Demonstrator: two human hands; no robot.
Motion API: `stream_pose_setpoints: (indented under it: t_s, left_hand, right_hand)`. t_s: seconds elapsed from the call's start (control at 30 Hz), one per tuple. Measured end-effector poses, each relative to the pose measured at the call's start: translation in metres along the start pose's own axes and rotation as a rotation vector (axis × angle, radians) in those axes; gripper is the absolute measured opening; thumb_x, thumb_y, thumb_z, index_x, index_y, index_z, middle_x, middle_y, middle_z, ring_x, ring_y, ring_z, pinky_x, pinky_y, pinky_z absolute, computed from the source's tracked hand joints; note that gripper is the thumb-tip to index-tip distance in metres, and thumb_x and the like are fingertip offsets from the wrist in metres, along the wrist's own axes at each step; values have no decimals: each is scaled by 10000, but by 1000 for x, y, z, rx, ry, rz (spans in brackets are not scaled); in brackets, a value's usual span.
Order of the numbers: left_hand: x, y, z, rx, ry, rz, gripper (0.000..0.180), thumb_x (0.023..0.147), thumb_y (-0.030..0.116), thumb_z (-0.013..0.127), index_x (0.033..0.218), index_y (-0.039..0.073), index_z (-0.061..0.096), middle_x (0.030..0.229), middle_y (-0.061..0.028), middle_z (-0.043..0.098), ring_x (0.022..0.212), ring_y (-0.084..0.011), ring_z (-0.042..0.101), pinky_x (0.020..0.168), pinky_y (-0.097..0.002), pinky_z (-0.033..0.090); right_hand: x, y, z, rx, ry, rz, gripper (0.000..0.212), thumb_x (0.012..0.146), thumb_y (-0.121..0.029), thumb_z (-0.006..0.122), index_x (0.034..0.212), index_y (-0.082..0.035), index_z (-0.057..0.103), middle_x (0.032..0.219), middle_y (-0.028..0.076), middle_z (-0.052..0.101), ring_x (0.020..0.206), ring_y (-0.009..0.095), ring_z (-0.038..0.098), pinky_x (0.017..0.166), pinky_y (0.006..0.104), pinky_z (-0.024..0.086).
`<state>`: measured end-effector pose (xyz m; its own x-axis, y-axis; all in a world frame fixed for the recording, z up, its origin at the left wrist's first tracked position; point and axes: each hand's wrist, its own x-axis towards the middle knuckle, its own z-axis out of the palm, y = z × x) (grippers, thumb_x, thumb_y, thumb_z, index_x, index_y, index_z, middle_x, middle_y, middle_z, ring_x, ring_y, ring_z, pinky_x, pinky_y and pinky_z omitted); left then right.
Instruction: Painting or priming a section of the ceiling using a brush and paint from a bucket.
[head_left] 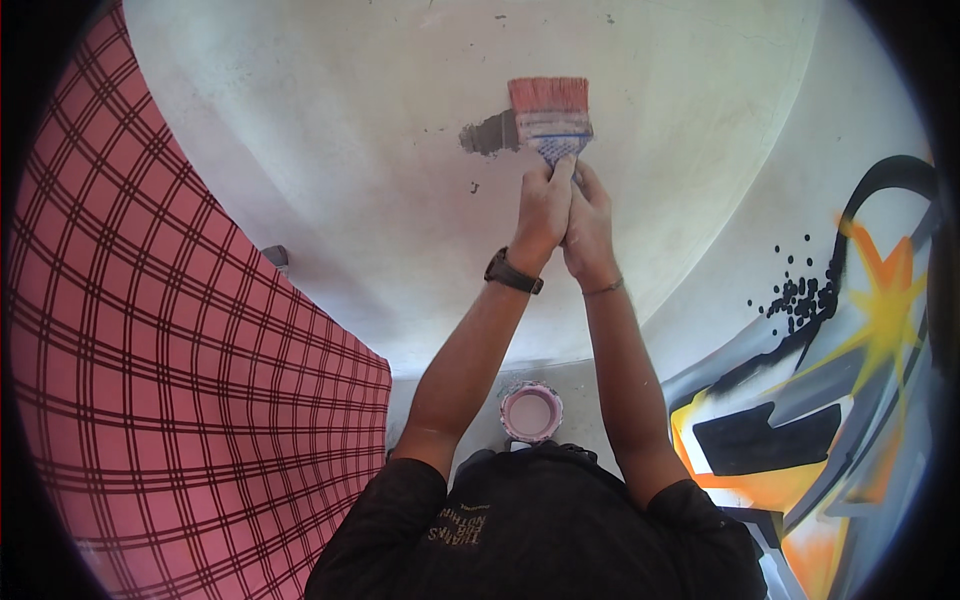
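Observation:
A wide paintbrush (550,98) with reddish bristles and a blue-and-white handle is raised in front of the pale wall (350,130). Both arms reach forward, and the hands meet at the lower end of its handle. My left hand (543,208), with a dark watch at the wrist, is closed around the handle. Pressed beside it, my right hand (590,228) is closed on the same handle, its fingers partly hidden. Just left of the bristles, a dark grey patch (490,135) shows on the wall. Whether the bristles touch the wall I cannot tell.
A bucket (531,412) of pale pinkish paint stands on the grey floor close to my body. Pink checked fabric (200,380) hangs along the left. To the right is a wall with a colourful mural (800,420). A small dark object (275,257) sticks out beside the fabric.

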<state>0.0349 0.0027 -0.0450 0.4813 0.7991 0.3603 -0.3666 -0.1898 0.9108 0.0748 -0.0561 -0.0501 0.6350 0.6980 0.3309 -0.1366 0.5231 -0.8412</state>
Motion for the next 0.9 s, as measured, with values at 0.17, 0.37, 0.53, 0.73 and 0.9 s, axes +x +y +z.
stream_pose_setpoints:
  t_s: [0.17, 0.37, 0.53, 0.73, 0.9]
  left_hand:
    - [-26, -44, -5, -18, 23, -88, 348, 963, 236, 523, 779, -44, 619, 692, -39, 602, 655, -93, 534, 592, -293, 446]
    - [-56, -87, -12, -41, 13, -244, 314, 969, 246, 528, 805, 0, 634, 732, -4, 595, 668, -84, 538, 603, -260, 443]
    - [-81, -125, -20, -39, 25, -322, 303, 960, 251, 535, 823, 5, 646, 741, -13, 604, 673, -91, 547, 610, -267, 445]
    - [-121, -176, -27, -108, 52, -497, 304, 928, 270, 550, 809, 8, 647, 763, -47, 624, 687, -117, 571, 613, -276, 458]
    - [-147, -207, -31, -120, 98, -750, 316, 883, 299, 566, 830, -2, 644, 778, -68, 629, 695, -161, 607, 578, -310, 478]
  right_hand:
    - [-23, 36, -24, -13, 67, 115, 340, 986, -145, 499, 1291, 5, 510, 961, 65, 626, 810, 92, 576, 650, 222, 484]
    - [-51, 67, -44, -30, 142, 226, 320, 988, -136, 488, 1276, 1, 513, 966, 67, 622, 808, 101, 579, 644, 230, 490]
    - [-73, 99, -66, -49, 185, 347, 314, 988, -143, 489, 1267, -2, 518, 975, 70, 627, 813, 116, 589, 650, 239, 499]
    - [-105, 140, -96, -70, 248, 510, 314, 952, -148, 524, 1215, 22, 544, 961, 81, 627, 812, 130, 597, 647, 252, 506]
    - [-124, 158, -117, -94, 251, 662, 254, 900, -100, 522, 1098, 45, 588, 914, 82, 626, 773, 142, 603, 631, 275, 514]
